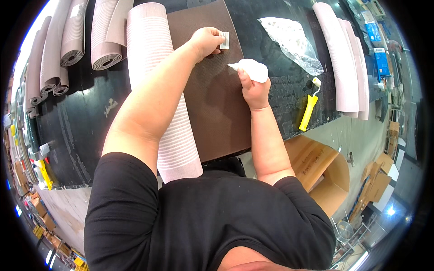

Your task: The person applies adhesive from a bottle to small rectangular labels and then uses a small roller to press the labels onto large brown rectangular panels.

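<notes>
My left hand [206, 43] reaches over a dark brown sheet [212, 104] and is closed, pinching a small whitish label [226, 41] near the sheet's right edge. In my right hand [257, 94] is a white squeeze bottle [254, 70], lying tilted with its pointed nozzle toward the left, over the sheet and just below the label. Whether anything is coming out of the nozzle cannot be made out. A pale pink ribbed mat roll [178, 135] lies along the sheet's left side, partly hidden under my left forearm.
More mat rolls [106, 49] lie at the far left of the black table [81, 135], and others [339, 67] at the right. A clear plastic bag [293, 43] and a yellow-handled small paint roller [309, 110] rest right of the sheet. An open cardboard box [332, 189] stands below the table's edge.
</notes>
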Action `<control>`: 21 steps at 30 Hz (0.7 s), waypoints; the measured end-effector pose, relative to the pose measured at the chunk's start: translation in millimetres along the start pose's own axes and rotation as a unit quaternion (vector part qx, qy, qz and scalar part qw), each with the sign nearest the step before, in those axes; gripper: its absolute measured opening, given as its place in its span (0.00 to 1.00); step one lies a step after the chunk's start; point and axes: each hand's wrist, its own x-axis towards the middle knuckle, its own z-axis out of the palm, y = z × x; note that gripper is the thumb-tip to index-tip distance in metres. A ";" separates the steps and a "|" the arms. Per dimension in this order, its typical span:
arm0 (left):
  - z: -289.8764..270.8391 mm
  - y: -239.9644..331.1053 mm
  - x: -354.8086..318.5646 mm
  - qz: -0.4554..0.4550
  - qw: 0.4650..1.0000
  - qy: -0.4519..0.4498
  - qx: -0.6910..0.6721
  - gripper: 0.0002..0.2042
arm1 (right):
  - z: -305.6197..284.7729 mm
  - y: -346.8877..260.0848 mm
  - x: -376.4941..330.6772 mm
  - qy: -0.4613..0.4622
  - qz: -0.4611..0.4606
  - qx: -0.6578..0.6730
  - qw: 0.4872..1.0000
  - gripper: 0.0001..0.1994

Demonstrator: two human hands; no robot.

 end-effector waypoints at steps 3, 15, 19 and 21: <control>1.1 -2.2 1.0 0.002 1.000 0.010 -0.003 0.09 | 0.2 3.3 -0.5 -0.006 0.002 -0.002 1.000 0.10; 1.3 -0.2 -2.6 0.005 1.000 0.013 -0.010 0.09 | -1.1 -0.7 -5.9 0.006 0.034 0.028 0.999 0.08; 2.6 1.0 -2.3 -0.002 1.000 0.013 0.003 0.09 | -2.8 -1.5 -6.9 0.005 0.034 0.023 0.999 0.08; 3.0 -0.2 -0.5 0.003 1.000 0.012 -0.004 0.09 | -3.2 -0.9 -7.5 0.012 0.022 0.020 0.999 0.08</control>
